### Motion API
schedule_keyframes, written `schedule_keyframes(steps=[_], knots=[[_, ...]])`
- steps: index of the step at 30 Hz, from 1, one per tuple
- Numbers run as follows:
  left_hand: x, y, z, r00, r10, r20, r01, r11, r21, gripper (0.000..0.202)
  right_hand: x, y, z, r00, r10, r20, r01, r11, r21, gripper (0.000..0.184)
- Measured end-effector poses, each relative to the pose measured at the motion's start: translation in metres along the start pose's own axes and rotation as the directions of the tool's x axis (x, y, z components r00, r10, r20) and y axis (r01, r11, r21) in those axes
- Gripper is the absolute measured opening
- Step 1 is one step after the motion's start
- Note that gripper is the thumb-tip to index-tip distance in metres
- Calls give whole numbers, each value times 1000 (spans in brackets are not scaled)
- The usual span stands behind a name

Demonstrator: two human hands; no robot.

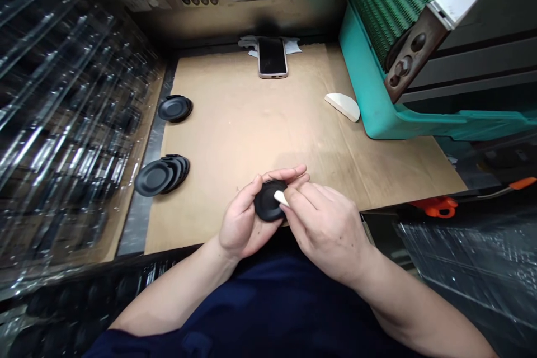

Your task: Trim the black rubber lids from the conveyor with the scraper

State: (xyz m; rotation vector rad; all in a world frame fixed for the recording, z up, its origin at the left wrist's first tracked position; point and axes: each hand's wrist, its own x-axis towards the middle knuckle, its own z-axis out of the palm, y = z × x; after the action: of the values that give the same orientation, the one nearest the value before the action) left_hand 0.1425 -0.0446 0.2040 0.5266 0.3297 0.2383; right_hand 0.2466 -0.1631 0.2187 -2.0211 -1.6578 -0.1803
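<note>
My left hand (242, 218) cradles a round black disc (267, 205) above the near edge of the cardboard-covered bench (260, 123). My right hand (325, 226) pinches a small white piece (281, 197) and presses it onto the disc's face. A fanned stack of the same black discs (161, 175) lies to the left of my hands. Another short pile of discs (175, 108) sits farther back on the left.
A phone (272, 57) lies at the far edge of the bench on a white cloth. A white half-round piece (343, 106) rests beside a teal conveyor frame (377, 106) with a green belt on the right. Clear plastic trays (62, 112) are stacked along the left.
</note>
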Motion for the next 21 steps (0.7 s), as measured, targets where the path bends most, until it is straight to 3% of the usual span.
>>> schedule_keyframes(steps=[6, 10, 16, 21], knots=[[0, -2, 1, 998, 34, -51, -33, 999, 11, 45, 4, -2, 7, 996, -29, -87, 25, 999, -49, 21], [0, -4, 0, 995, 84, -56, -84, 996, 5, 45, 4, -2, 8, 997, -6, -72, -1, 995, -98, 18], [1, -1, 0, 999, -4, -52, 5, 1000, 22, 46, 7, 2, 10, 983, -92, -161, 76, 992, -102, 17], [1, -1, 2, 995, -14, -95, 15, 1000, 6, 46, 6, 9, 5, 992, -101, -72, 91, 988, -126, 20]])
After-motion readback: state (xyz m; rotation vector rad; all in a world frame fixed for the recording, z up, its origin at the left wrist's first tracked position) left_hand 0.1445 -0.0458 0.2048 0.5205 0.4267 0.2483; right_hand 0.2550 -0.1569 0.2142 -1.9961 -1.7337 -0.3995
